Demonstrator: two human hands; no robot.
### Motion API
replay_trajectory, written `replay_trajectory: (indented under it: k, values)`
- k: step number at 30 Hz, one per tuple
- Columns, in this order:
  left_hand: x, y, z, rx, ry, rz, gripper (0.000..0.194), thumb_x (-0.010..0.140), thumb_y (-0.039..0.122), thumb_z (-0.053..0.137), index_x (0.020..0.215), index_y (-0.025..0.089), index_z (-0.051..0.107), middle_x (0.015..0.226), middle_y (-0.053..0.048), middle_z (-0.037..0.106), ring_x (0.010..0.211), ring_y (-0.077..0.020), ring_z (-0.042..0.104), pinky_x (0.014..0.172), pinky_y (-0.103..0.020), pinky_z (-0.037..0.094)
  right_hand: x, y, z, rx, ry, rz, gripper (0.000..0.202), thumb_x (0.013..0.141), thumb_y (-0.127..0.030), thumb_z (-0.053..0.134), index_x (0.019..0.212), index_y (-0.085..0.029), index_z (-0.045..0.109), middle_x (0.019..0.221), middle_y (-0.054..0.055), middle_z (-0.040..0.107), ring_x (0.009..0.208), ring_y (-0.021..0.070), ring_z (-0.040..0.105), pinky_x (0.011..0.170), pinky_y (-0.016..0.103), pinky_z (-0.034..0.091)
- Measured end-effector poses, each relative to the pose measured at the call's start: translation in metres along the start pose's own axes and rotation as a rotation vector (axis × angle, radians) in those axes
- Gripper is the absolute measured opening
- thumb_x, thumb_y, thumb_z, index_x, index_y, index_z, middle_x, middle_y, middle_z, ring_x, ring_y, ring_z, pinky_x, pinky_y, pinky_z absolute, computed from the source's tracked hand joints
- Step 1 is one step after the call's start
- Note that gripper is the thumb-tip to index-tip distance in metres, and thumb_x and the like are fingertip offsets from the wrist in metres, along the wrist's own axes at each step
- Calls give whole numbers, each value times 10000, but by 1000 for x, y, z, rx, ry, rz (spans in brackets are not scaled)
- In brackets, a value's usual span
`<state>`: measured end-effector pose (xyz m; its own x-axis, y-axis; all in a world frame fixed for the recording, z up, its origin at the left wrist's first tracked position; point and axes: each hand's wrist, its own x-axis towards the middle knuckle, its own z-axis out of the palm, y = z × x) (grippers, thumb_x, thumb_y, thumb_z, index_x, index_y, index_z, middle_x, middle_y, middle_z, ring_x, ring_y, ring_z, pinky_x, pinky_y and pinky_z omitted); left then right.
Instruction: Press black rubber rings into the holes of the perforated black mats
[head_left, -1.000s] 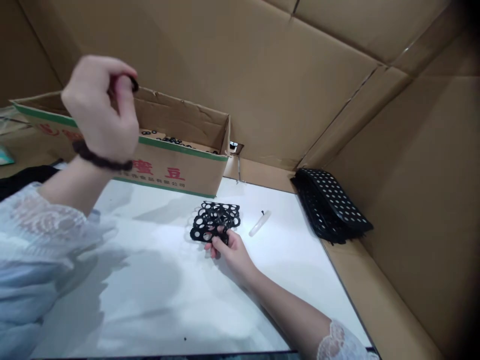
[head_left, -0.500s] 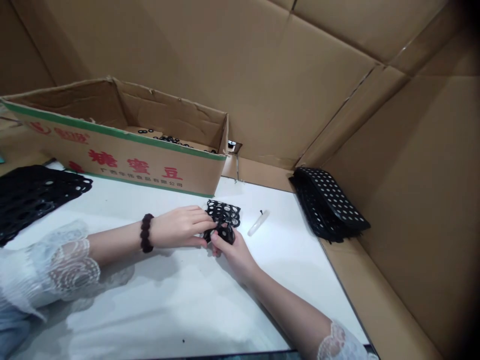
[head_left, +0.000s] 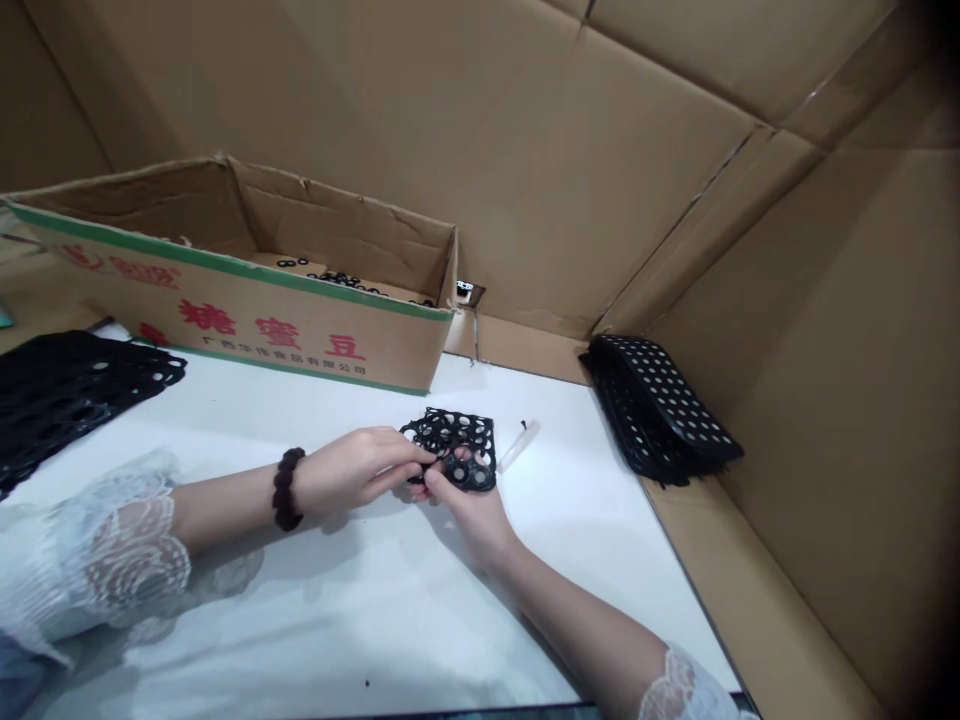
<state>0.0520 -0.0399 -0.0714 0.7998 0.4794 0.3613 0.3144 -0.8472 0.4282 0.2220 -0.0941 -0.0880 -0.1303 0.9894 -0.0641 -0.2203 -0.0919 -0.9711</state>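
A small black rubber sheet full of round holes [head_left: 454,430] is between my hands, just above the white table. My right hand [head_left: 472,505] pinches its near edge, with the thumb on top. My left hand [head_left: 367,465] grips the sheet's left side between thumb and fingers, close to the right thumb. Some fingertips of both hands are hidden under the sheet. Just right of the sheet lies a thin whitish translucent tool [head_left: 519,446] with a dark tip.
Behind my hands stands a cardboard box [head_left: 300,345] with loose black rings [head_left: 341,280] inside. A stack of black perforated sheets [head_left: 660,410] lies at the right, and more black perforated sheets [head_left: 75,400] lie at the left. Cardboard walls [head_left: 525,150] enclose the white table [head_left: 300,630].
The perforated sheet has opened out flatter and moved slightly right and nearer me. My left hand has shifted a little back to the left and down.
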Motion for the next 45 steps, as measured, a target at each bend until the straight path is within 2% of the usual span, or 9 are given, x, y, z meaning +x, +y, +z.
replay_trajectory:
  k: [9, 13, 16, 21, 24, 27, 30, 35, 45]
  values:
    - [4, 9, -5, -220, -10, -252, 276, 875, 309, 358, 877, 183, 603, 764, 1, 669, 676, -116, 611, 603, -191, 460, -3, -5, 4, -147, 59, -19, 171, 666, -259, 612, 759, -185, 489, 692, -15, 538, 669, 120, 541, 730, 302, 453]
    - [15, -4, -54, -25, 562, -425, 286, 879, 342, 345, 911, 167, 569, 692, 3, 623, 604, -106, 579, 568, -220, 460, -6, -5, 6, -85, 69, 65, 232, 622, -236, 639, 755, -196, 454, 739, -19, 519, 686, 114, 538, 707, 283, 455]
    - [24, -37, -110, 589, 1052, -461, 336, 891, 338, 309, 1008, 173, 577, 925, -20, 603, 827, -121, 537, 768, -278, 420, -9, -2, 7, 3, -6, 172, 259, 627, -255, 647, 785, -191, 452, 689, -30, 513, 616, 108, 547, 652, 287, 463]
    - [31, -69, -147, 752, 730, -604, 388, 805, 429, 444, 983, 126, 607, 1032, -48, 599, 952, -198, 488, 803, -393, 359, -10, -2, 2, 135, -28, 148, 312, 603, -304, 683, 733, -188, 424, 743, -7, 565, 692, 155, 607, 575, 261, 456]
    - [27, -41, -107, 670, 649, -281, 337, 854, 327, 400, 1107, 143, 524, 1191, -41, 511, 1091, -173, 409, 917, -391, 281, -8, -4, -1, 46, 5, 165, 291, 614, -334, 680, 717, -165, 467, 637, 0, 587, 593, 141, 597, 529, 245, 441]
    - [20, -4, -52, 424, 221, 196, 236, 835, 265, 461, 1025, 183, 574, 970, -28, 639, 926, -151, 529, 835, -307, 378, -6, -5, -2, -85, 5, 162, 258, 623, -348, 674, 670, -128, 547, 546, 4, 579, 487, 113, 552, 493, 238, 426]
    - [16, 13, -20, 229, -46, 250, 255, 866, 242, 413, 1087, 197, 532, 1022, -42, 631, 922, -154, 542, 834, -293, 378, -6, -9, -3, -128, -135, 140, 264, 664, -369, 637, 716, -113, 602, 588, 25, 609, 483, 107, 543, 501, 247, 428]
    - [10, 6, -18, 196, -114, 197, 293, 830, 341, 475, 1081, 201, 529, 1024, -56, 629, 922, -179, 543, 857, -325, 362, -8, -11, -6, -97, -366, 98, 298, 771, -417, 509, 770, -129, 588, 632, 45, 648, 568, 124, 572, 581, 262, 439]
    - [4, 11, 0, 412, 108, 276, 207, 865, 282, 402, 917, 169, 568, 835, -68, 655, 804, -160, 579, 805, -319, 387, -1, -2, -8, 14, -220, 113, 319, 702, -400, 606, 864, -138, 523, 624, 24, 647, 585, 171, 649, 572, 276, 488]
